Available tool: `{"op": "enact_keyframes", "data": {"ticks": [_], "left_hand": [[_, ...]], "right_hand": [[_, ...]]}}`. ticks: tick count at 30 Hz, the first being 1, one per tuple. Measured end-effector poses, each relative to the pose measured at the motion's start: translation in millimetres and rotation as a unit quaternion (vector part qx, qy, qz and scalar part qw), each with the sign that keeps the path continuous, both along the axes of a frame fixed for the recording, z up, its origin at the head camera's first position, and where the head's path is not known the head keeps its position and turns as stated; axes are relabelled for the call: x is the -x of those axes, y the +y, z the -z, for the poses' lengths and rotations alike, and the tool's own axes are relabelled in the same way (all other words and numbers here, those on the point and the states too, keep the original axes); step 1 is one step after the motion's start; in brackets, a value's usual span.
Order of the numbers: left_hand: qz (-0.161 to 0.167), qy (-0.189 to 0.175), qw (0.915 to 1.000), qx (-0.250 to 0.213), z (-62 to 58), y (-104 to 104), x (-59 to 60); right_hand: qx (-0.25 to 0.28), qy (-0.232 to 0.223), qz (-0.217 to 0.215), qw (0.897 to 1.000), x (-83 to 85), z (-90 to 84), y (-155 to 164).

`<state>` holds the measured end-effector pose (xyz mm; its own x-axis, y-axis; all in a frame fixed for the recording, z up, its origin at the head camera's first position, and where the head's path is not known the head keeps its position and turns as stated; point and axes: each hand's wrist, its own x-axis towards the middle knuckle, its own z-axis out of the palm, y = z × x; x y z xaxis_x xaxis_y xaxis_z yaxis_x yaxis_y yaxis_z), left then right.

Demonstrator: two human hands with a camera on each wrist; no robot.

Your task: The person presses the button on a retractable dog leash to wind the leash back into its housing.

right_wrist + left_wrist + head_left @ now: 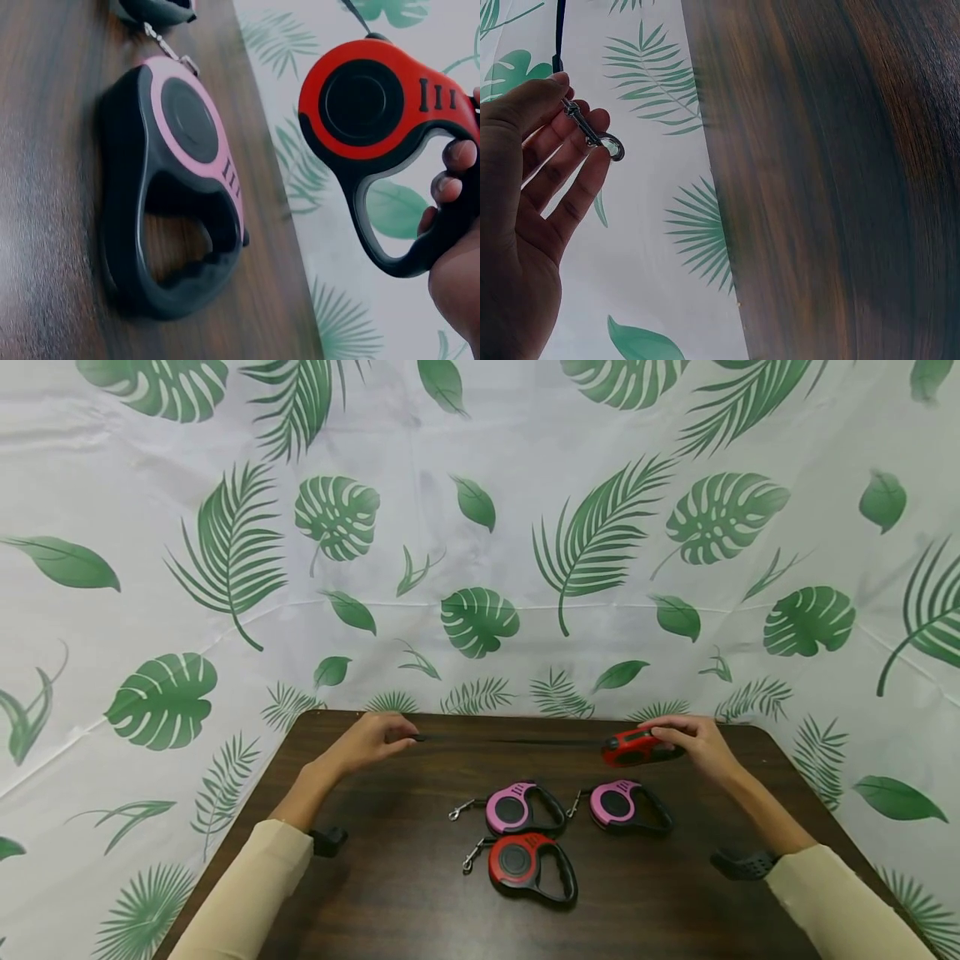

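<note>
My right hand [690, 739] grips the handle of a red and black retractable dog leash [632, 747] above the far right of the table. In the right wrist view its fingers [450, 184] curl through the handle loop of that red leash [364, 101]. From the casing a black strap [525, 742] runs taut to the left. My left hand [378, 739] pinches the strap's end. Over in the left wrist view, thumb and fingers of the left hand [547, 172] hold it beside a metal snap hook [592, 135].
On the dark wooden table [397, 893] lie a pink leash [510, 810], another pink leash [613, 802] to its right, and a second red leash [516, 862] nearer me. Their metal clips point left. A white leaf-print cloth [405, 643] hangs behind.
</note>
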<state>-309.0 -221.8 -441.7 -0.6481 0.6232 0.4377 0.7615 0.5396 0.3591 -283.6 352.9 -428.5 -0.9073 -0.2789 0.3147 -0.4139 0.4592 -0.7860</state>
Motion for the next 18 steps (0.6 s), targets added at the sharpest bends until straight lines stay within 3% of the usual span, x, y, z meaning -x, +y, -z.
{"op": "enact_keyframes", "data": {"ticks": [18], "left_hand": [[0.012, -0.017, 0.9998, 0.001, 0.3, 21, 0.2]], "right_hand": [[0.022, -0.018, -0.026, 0.999, 4.3, 5.7, -25]]}}
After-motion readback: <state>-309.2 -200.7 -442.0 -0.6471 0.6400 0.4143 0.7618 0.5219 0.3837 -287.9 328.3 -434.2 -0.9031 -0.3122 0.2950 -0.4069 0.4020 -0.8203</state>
